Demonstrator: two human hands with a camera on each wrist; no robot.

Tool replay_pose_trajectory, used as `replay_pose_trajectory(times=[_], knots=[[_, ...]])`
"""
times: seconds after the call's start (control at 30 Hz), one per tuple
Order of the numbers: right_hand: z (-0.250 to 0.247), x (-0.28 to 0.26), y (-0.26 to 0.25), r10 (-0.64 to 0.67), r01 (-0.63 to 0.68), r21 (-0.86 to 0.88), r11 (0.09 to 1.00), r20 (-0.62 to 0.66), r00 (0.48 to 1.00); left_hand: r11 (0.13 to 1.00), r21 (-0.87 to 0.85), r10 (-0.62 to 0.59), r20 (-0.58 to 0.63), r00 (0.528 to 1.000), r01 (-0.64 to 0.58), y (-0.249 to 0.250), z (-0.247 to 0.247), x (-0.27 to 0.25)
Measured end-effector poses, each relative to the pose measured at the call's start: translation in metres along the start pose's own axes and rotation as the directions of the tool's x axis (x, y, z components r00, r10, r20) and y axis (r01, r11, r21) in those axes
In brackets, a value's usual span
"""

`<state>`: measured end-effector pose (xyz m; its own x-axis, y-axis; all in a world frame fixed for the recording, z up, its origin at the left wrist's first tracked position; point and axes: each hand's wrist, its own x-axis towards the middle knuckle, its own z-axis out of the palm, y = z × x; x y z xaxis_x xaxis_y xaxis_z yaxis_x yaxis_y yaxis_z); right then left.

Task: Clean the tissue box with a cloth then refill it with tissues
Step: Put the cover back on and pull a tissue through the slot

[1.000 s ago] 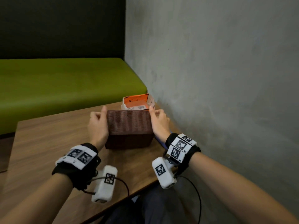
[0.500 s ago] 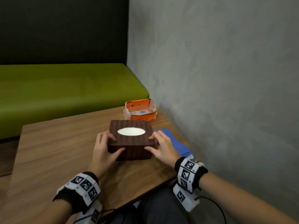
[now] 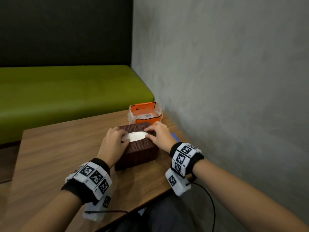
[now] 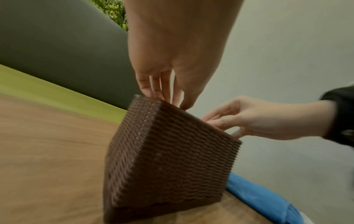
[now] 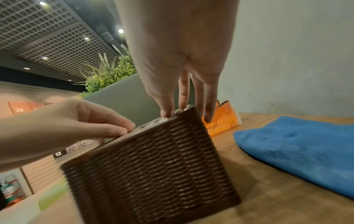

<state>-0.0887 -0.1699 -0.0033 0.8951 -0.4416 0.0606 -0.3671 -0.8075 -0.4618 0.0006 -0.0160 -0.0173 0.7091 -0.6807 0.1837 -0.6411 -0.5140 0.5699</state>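
The brown woven tissue box [image 3: 138, 151] stands upright on the wooden table [image 3: 55, 151], and white tissue [image 3: 137, 136] shows in its oval top opening. My left hand [image 3: 115, 143] is on the box's left top edge, thumb and fingers pinching the tissue at the opening's left end. Its fingertips [image 4: 164, 98] meet at the box [image 4: 166, 159] top. The fingertips of my right hand [image 3: 158, 134] rest fairly straight on the top by the opening's right end. In the right wrist view those fingertips [image 5: 166, 113] touch the box [image 5: 153, 166]. What lies between them is hidden.
An orange tissue pack [image 3: 144, 114] lies just behind the box. A blue cloth [image 5: 296, 151] lies flat to the box's right, by the grey wall [image 3: 217, 97]. A green bench [image 3: 66, 92] runs behind the table. The table's near edge is close to my wrists.
The box was held by its sides with its woven underside showing, then turned opening-up and set down. Both hands have moved from its sides onto the top at the opening.
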Motion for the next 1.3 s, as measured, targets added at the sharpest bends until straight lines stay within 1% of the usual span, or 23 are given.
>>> replay_pose_trajectory(times=[0.13,0.27,0.33,0.4,0.47,0.53,0.6,0.63,0.7,0.77,0.87,0.93,1.0,1.07,1.17,1.23,1.3], knots=[[0.001,0.005,-0.013,-0.034,0.034,-0.004,0.999,-0.001,0.999,0.998,0.018,-0.062,0.019,0.998,0.062,0.004,0.000,-0.002],[0.003,0.009,-0.022,0.004,-0.003,-0.050,0.999,0.003,1.000,0.983,0.076,-0.171,0.070,0.983,0.166,0.012,0.000,0.016],[0.002,0.013,-0.024,0.033,-0.032,-0.062,0.998,0.013,0.999,0.969,0.146,-0.214,0.086,0.973,0.200,0.018,0.003,0.019],[0.000,0.013,-0.027,0.057,-0.055,-0.089,0.995,0.025,0.998,0.952,0.232,-0.224,0.091,0.970,0.199,0.024,0.008,0.018],[-0.002,0.012,-0.027,0.074,-0.072,-0.111,0.991,0.015,0.997,0.944,0.280,-0.209,0.101,0.973,0.174,0.025,0.012,0.015],[-0.002,0.009,-0.028,0.091,-0.090,-0.147,0.985,-0.004,0.996,0.948,0.287,-0.179,0.121,0.976,0.138,0.025,0.012,0.013],[-0.003,0.006,-0.031,0.080,-0.080,-0.228,0.970,-0.010,0.997,0.950,0.293,-0.152,0.149,0.977,0.104,0.025,0.012,0.011],[-0.004,0.005,-0.033,0.048,-0.043,-0.277,0.960,0.011,0.999,0.950,0.301,-0.140,0.164,0.977,0.086,0.025,0.011,0.011],[-0.005,0.006,-0.037,-0.030,0.065,-0.341,0.938,0.106,0.994,0.946,0.319,-0.123,0.190,0.974,0.057,0.024,0.010,0.010],[-0.005,0.008,-0.039,-0.064,0.114,-0.357,0.927,0.147,0.987,0.942,0.333,-0.105,0.209,0.972,0.030,0.023,0.009,0.010],[-0.004,0.008,-0.040,-0.057,0.100,-0.318,0.943,0.140,0.989,0.955,0.296,-0.070,0.186,0.980,0.012,0.019,0.009,0.008],[-0.003,0.008,-0.041,-0.060,0.111,-0.310,0.944,0.168,0.984,0.976,0.216,-0.050,0.147,0.988,0.017,0.017,0.008,0.008],[-0.002,0.008,-0.041,-0.085,0.149,-0.338,0.930,0.196,0.977,0.991,0.133,-0.030,0.120,0.992,0.014,0.013,0.007,0.008],[-0.001,0.008,-0.040,-0.102,0.159,-0.343,0.926,0.179,0.978,0.995,0.099,0.010,0.135,0.991,-0.024,0.006,0.007,0.011],[-0.002,0.011,-0.035,-0.041,0.065,-0.282,0.957,0.092,0.995,0.994,0.098,0.028,0.185,0.982,-0.047,0.001,0.005,0.019],[-0.001,0.013,-0.030,0.004,0.012,-0.196,0.981,0.080,0.997,0.989,0.146,0.005,0.227,0.974,-0.039,0.005,0.003,0.025],[0.000,0.013,-0.027,0.013,-0.001,-0.146,0.989,0.084,0.996,0.978,0.206,-0.038,0.256,0.966,-0.016,0.013,0.003,0.030]])
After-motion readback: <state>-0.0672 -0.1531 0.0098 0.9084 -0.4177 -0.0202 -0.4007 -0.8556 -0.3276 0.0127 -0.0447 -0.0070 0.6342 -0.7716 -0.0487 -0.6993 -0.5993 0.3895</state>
